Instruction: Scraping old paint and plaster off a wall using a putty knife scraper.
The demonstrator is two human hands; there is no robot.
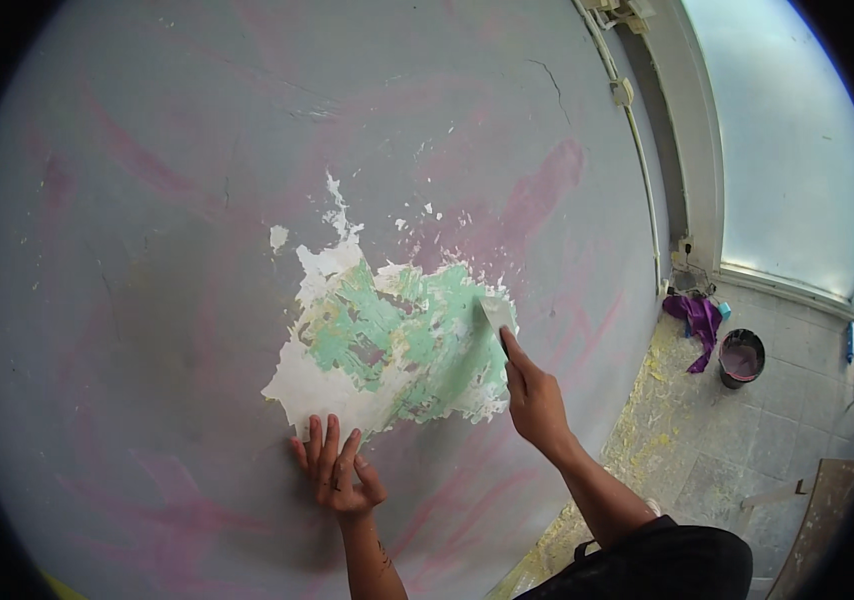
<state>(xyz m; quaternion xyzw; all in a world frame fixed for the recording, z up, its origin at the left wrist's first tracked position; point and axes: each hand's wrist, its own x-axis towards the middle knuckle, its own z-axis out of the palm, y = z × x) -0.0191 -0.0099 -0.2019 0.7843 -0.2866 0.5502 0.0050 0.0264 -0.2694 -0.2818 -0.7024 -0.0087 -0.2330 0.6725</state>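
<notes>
A grey wall [197,130] with pink smears fills most of the view. In its middle is a ragged patch [347,320] where the paint is gone, showing mint green and white layers. My right hand [535,400] grips a scraper [497,314] by its dark handle. The scraper's pale, flat blade lies against the right part of the patch. My left hand [339,470] rests its spread fingertips on the wall at the patch's lower left edge, holding nothing.
Yellowish paint flakes [637,430] litter the tiled floor along the wall's foot. At the right stand a black bucket [742,358] and a purple cloth [695,322]. A cable conduit [637,150] runs down the wall beside a frosted glass panel [787,150]. A wooden board [827,520] is at lower right.
</notes>
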